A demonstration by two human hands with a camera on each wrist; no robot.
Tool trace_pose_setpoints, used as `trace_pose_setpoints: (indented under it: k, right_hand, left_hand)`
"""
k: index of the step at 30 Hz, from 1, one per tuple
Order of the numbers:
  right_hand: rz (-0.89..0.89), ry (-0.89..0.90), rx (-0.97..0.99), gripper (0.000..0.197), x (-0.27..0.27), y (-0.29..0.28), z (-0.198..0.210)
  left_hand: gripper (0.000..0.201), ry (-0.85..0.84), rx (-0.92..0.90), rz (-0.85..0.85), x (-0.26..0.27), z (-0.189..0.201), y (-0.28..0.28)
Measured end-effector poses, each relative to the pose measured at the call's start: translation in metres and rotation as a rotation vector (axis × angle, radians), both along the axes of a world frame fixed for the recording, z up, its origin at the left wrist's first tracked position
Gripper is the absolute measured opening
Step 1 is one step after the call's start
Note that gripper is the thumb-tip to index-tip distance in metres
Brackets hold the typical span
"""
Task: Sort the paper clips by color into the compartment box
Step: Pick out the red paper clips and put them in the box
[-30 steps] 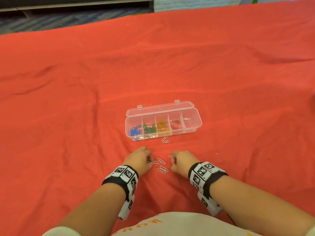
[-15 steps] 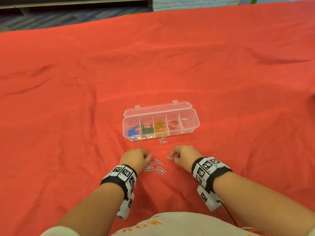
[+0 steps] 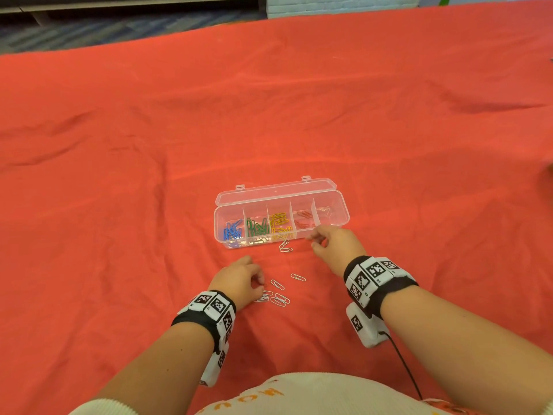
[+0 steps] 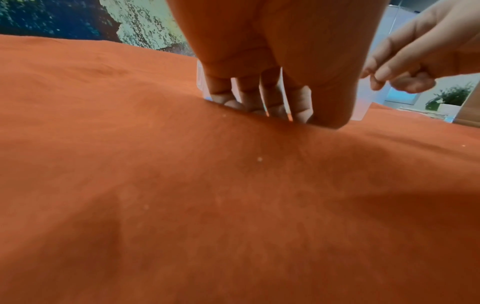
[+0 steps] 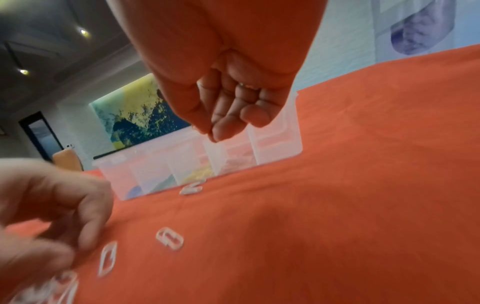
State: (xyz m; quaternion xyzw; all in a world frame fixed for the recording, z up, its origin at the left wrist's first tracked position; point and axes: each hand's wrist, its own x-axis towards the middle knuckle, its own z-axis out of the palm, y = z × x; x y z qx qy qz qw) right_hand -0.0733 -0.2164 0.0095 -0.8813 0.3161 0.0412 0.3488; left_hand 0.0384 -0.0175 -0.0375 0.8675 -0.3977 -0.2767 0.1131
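Observation:
The clear compartment box point(image 3: 341, 215) lies open on the red cloth, with blue point(image 3: 232, 232), green point(image 3: 257, 227), yellow point(image 3: 279, 224) and red clips point(image 3: 303, 218) in separate compartments. My right hand point(image 3: 314, 239) hovers at the box's front wall by the red compartment, thumb and forefinger pinched on a thin clip whose colour I cannot make out. My left hand point(image 3: 261, 287) rests on the cloth with curled fingers, pinching at a clip on the edge of a small pile of white clips point(image 3: 279, 300). In the right wrist view the right hand's pinch point(image 5: 210, 133) sits just above the box point(image 5: 275, 142).
More white clips lie loose: two against the box front point(image 3: 285, 246), one point(image 3: 297, 277) between my hands, one point(image 3: 277, 284) by my left fingers. Wrinkled red cloth point(image 3: 119, 205) covers everything around. The box lid point(image 3: 275, 190) lies folded back behind the box.
My right hand rose from the cloth and moved forward to the box front with its fingers pinched. My left hand stayed at the white pile. One white clip stays where the right hand was.

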Motion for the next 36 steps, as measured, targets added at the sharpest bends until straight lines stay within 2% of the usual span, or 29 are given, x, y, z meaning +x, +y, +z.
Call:
trace_pose_setpoints:
  k: [5, 11, 15, 22, 24, 27, 31, 33, 36]
  right_hand:
    - [-0.129, -0.066, 0.001, 0.018, 0.006, -0.01, 0.008]
    - [-0.189, -0.063, 0.003, 0.012, 0.01, -0.012, 0.006]
    - [-0.224, -0.048, 0.019, 0.01, 0.013, -0.015, 0.005]
    - [-0.206, -0.12, -0.039, 0.015, 0.017, -0.019, 0.011]
    - [-0.201, -0.126, -0.026, 0.015, 0.021, -0.021, 0.012]
    - [-0.264, -0.129, 0.091, 0.011, 0.027, -0.024, 0.012]
    - [-0.367, -0.098, 0.255, 0.009, 0.031, -0.027, 0.009]
    - [-0.407, -0.091, 0.307, 0.012, 0.032, -0.028, 0.009]
    - [-0.411, -0.06, 0.344, 0.015, 0.032, -0.028, 0.01]
  left_hand:
    - [0.01, 0.04, 0.048, -0.025, -0.001, 0.002, -0.007]
    - [0.007, 0.051, 0.112, -0.068, -0.003, 0.007, -0.011]
    - [0.013, 0.088, 0.074, -0.075, -0.001, 0.011, -0.009]
    - [0.019, 0.167, -0.221, 0.044, 0.004, 0.031, -0.026]
    - [0.019, 0.133, -0.328, 0.059, 0.003, 0.042, -0.04]
    - [0.018, 0.041, -0.433, 0.116, 0.003, 0.058, -0.066]
    - [0.015, 0.046, -0.461, 0.28, 0.005, 0.066, -0.099]
    - [0.015, 0.098, -0.424, 0.379, 0.005, 0.065, -0.109]
    - [0.017, 0.145, -0.352, 0.431, 0.004, 0.058, -0.118]
